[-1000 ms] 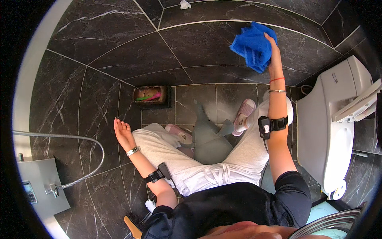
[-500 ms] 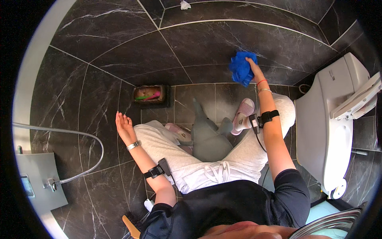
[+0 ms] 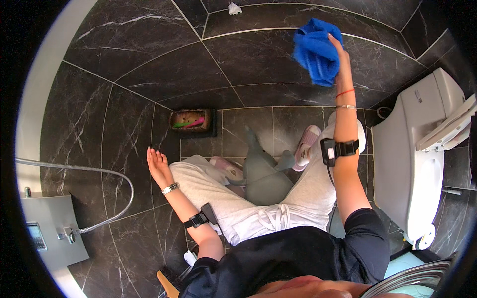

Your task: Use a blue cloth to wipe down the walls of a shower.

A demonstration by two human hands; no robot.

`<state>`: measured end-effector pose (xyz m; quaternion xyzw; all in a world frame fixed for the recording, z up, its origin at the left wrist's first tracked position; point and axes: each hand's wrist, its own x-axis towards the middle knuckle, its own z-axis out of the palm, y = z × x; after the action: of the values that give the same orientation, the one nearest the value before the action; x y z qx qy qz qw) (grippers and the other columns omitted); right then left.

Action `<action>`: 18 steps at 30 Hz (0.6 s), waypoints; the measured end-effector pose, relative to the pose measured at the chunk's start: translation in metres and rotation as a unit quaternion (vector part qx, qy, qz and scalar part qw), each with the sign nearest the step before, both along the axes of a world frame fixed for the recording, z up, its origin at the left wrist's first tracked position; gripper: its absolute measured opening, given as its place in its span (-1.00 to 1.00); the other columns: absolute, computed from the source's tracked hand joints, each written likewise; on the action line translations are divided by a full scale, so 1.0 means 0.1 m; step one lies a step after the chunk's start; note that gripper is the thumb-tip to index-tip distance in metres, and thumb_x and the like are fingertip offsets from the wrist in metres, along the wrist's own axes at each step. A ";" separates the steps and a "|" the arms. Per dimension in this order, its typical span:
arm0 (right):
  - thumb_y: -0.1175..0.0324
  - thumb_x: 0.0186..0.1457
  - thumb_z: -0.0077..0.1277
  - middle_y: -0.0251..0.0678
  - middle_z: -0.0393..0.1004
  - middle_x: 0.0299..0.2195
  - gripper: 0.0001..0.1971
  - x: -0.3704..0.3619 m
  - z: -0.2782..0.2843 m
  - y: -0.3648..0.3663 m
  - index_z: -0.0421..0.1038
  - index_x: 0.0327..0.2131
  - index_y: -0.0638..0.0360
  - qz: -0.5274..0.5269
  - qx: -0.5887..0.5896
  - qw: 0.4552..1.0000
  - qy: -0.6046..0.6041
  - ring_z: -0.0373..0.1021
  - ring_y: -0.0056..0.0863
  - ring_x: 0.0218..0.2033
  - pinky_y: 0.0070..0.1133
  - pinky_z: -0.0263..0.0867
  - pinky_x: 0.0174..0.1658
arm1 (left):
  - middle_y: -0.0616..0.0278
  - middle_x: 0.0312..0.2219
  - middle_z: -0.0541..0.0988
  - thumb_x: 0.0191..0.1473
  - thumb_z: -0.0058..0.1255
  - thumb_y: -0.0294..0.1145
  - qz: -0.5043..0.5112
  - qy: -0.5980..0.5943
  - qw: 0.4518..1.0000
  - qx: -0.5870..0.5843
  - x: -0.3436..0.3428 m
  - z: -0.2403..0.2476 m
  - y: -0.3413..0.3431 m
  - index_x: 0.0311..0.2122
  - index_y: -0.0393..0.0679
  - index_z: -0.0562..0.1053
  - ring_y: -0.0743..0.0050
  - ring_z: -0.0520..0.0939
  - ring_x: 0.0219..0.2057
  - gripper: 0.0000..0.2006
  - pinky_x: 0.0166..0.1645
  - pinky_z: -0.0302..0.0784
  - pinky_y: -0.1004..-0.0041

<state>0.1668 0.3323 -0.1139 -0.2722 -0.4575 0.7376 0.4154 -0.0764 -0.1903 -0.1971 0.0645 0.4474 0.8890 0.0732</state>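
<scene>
My right hand (image 3: pixel 342 62) is closed on a crumpled blue cloth (image 3: pixel 318 52), its arm stretched far forward. The cloth is up against the dark marbled wall (image 3: pixel 268 59), near the pale line below the ledge; its folds hide part of my fingers. Beside my left knee, my left hand (image 3: pixel 159 166) is held open with fingers extended and nothing in it. Dark tiles lie behind that hand; whether it touches them I cannot tell.
A grey thing with fin-like flaps (image 3: pixel 268 186) lies between my legs. Ahead stands a dark box (image 3: pixel 213 124) holding green and pink items. The toilet (image 3: pixel 402 144) is at right; a shower hose (image 3: pixel 124 179) curves at left. White crumpled paper (image 3: pixel 234 8) rests on the ledge.
My right hand has moved the blue cloth forward, up the wall and slightly right, and the cloth looks more spread out. My left hand has stayed nearly still.
</scene>
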 end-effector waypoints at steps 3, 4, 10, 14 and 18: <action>0.12 -0.21 0.14 -0.22 0.47 -0.41 -0.51 0.09 -0.09 0.12 0.41 -0.34 0.43 -0.017 -0.010 0.998 -0.054 0.41 -0.55 -0.43 -0.65 0.30 -0.34 | 0.31 -0.21 0.42 0.09 -0.21 -0.37 0.016 0.000 1.000 -0.026 0.00 -0.03 0.01 0.00 -0.21 0.23 0.57 0.43 -0.28 -0.64 -0.18 0.35 0.52; 0.12 -0.23 0.15 -0.23 0.47 -0.43 -0.53 0.08 -0.15 0.14 0.43 -0.37 0.42 -0.042 0.063 0.990 -0.120 0.41 -0.55 -0.45 -0.66 0.30 -0.34 | 0.31 -0.21 0.42 0.09 -0.21 -0.37 0.017 0.000 0.999 -0.029 0.01 -0.02 -0.01 0.00 -0.21 0.23 0.57 0.43 -0.28 -0.64 -0.18 0.35 0.52; 0.01 -0.34 0.19 -0.19 0.49 -0.50 -0.48 0.08 -0.58 0.20 0.47 -0.47 0.40 -0.041 0.158 0.945 -0.285 0.43 -0.50 -0.47 -0.63 0.31 -0.35 | 0.34 -0.25 0.45 0.09 -0.21 -0.36 0.011 0.000 1.000 0.005 0.00 -0.03 -0.15 0.01 -0.20 0.23 0.59 0.43 -0.30 -0.64 -0.18 0.35 0.52; -0.08 -0.39 0.16 -0.12 0.49 -0.50 -0.42 0.13 -1.12 0.39 0.47 -0.51 0.37 -0.048 0.153 0.925 -0.344 0.45 -0.39 -0.46 -0.57 0.31 -0.33 | 0.33 -0.24 0.44 0.09 -0.21 -0.37 -0.003 0.003 1.000 0.014 -0.03 -0.04 -0.05 0.01 -0.21 0.23 0.58 0.43 -0.29 -0.64 -0.18 0.34 0.52; -0.18 -0.41 0.11 -0.08 0.49 -0.48 -0.37 0.17 -1.55 0.37 0.48 -0.50 0.31 -0.056 0.157 0.894 -0.416 0.45 -0.27 -0.41 -0.49 0.30 -0.31 | 0.31 -0.23 0.44 0.09 -0.20 -0.37 -0.001 0.004 1.000 0.001 -0.01 0.02 0.09 0.01 -0.21 0.23 0.57 0.43 -0.29 -0.64 -0.18 0.34 0.52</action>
<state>0.1837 0.3693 -0.2693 -0.5103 -0.6823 0.4510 0.2657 -0.0775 -0.1815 -0.1954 0.0687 0.4473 0.8889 0.0720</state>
